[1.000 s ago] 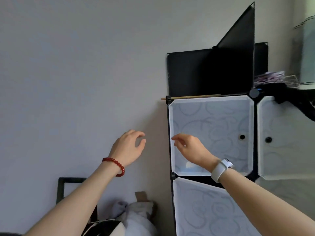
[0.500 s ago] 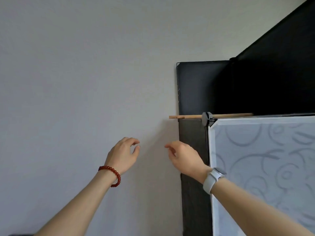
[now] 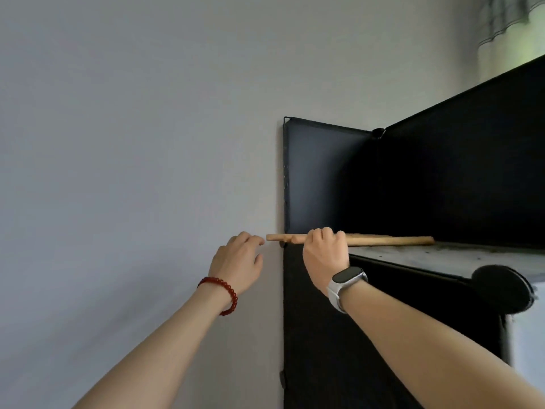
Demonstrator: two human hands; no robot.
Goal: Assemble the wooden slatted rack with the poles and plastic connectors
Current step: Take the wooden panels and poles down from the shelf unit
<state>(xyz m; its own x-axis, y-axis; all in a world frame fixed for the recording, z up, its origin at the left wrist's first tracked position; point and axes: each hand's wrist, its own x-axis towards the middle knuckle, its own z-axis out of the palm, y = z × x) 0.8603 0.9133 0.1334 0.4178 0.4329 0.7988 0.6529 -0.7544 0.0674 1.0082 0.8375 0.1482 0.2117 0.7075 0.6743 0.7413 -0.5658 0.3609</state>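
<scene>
A plain grey wall (image 3: 132, 143) backs a black panel cabinet (image 3: 339, 335). On the cabinet's top lie wooden poles (image 3: 389, 240) (apparently stored there); the right hand (image 3: 324, 255) curls around them to lift, while the left hand (image 3: 239, 264), fingers loosely bent and empty, waits beside their overhanging end.

smooth wooden pole (image 3: 383, 240), matt black panels (image 3: 324, 178)

We count two hands: left hand (image 3: 237, 262), right hand (image 3: 324, 255). Wooden poles (image 3: 383, 240): two as far as we can tell, lying close together on cabinet top; exact number unclear. Black round connectors: two, one (image 3: 378, 133) at panel junction, one (image 3: 501, 287) at front corner. One red bead bracelet (image 3: 224, 292). One watch (image 3: 345, 280). Upright black panels: two.
</scene>
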